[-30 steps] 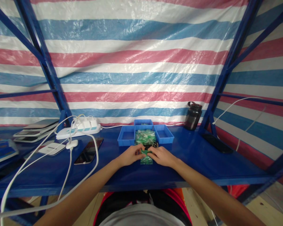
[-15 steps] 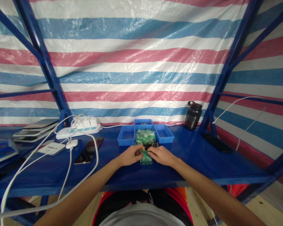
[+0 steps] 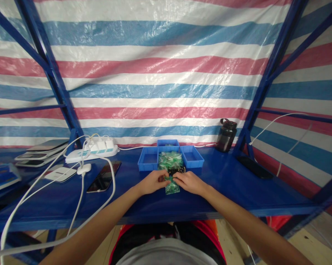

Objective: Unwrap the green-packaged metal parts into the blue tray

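Note:
My left hand [image 3: 152,182] and my right hand [image 3: 190,182] meet over a small green clear bag [image 3: 172,188] on the blue table [image 3: 226,191]. Both pinch the bag's top edge between closed fingertips. Just behind my hands lies a pile of similar green bags [image 3: 170,160] and a small cluster of black parts [image 3: 176,171]. Three blue trays [image 3: 149,160] stand around that pile.
A white power strip [image 3: 92,150] with cables, a white charger [image 3: 84,169] and a dark phone [image 3: 104,177] lie to the left. Flat devices [image 3: 43,150] are stacked at far left. A dark bottle [image 3: 226,135] and another black phone [image 3: 254,167] sit right.
My hands and the bag stay in almost the same spot; the fingers have shifted slightly along the bag's top edge.

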{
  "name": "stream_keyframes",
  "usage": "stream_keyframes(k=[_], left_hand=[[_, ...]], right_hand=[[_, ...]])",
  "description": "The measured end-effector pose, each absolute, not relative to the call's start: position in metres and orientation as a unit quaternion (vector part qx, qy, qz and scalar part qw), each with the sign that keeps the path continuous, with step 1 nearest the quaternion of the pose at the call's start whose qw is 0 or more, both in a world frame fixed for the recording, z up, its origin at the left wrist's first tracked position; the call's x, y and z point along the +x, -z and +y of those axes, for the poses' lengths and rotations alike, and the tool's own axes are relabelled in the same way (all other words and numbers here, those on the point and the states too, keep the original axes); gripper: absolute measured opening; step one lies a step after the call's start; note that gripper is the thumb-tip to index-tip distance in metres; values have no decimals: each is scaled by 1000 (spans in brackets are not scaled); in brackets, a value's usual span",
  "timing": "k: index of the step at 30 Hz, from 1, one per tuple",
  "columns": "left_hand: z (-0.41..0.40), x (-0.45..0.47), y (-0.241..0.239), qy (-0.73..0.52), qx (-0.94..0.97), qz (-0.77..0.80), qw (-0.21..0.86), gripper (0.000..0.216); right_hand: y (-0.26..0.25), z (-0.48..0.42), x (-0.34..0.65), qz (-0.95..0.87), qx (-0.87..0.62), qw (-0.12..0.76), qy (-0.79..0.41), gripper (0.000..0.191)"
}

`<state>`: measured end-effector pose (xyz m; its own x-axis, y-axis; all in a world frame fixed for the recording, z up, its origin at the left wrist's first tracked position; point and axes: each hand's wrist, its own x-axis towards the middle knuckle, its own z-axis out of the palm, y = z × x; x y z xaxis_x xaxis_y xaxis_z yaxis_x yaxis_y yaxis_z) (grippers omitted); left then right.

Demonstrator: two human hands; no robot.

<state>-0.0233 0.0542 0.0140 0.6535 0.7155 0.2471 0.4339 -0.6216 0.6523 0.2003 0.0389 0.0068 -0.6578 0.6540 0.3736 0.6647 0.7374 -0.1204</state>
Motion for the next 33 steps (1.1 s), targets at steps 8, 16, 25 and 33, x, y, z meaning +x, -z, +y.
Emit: stream_keyframes(k=[8,16,25,33], left_hand=[[52,-22,-15,-247,868,332,276,30],[50,-21,-19,-239,871,321,284,34],[51,-20,-17,-241,871,324,281,37],[48,-20,-20,-243,876,309,281,36]], right_hand=[[-6,41,201,-912,-359,194,30,27],[-7,39,200,-907,-376,185,36,26],[-3,42,200,-910,-373,178,40,26],[-6,41,201,-910,-362,200,25,27]])
